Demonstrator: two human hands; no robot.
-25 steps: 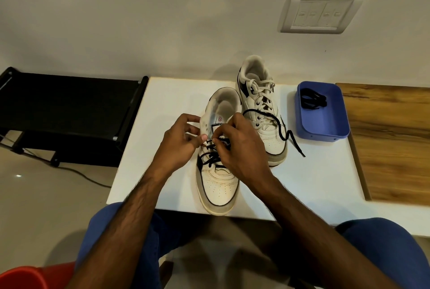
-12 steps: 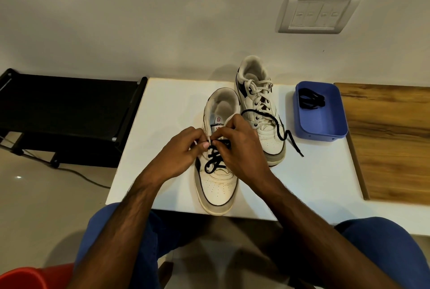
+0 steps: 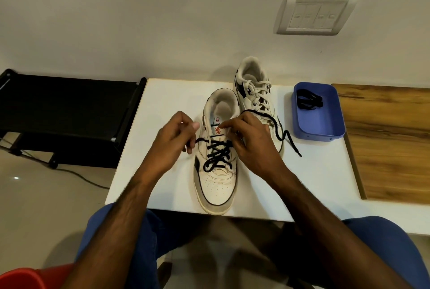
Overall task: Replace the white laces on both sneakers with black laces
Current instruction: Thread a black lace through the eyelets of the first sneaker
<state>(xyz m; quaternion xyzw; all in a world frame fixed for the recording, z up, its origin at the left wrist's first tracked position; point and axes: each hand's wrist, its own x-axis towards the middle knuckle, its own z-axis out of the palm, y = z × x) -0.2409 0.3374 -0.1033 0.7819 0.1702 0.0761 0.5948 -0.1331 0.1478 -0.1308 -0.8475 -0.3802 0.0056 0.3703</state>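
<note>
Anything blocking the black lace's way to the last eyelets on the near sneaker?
Nothing visible does. The left hand pinches one end of the black lace, the right hand holds the other by the tongue of the near white leather sneaker. The right hand hides that side's top eyelets, so those are unconfirmed.

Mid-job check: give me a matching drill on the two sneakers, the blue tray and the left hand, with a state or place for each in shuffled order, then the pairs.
Things:
1. near sneaker
2. far sneaker
3. blue tray
4. left hand

States or places:
A. holds a bundled black lace
B. white laces tied, with a loose black lace end trailing across it
C. pinches a black lace end beside the near sneaker
D. black lace crossed through its eyelets

Pairs: 1-D, 2-B, 3-A, 4-C
</note>
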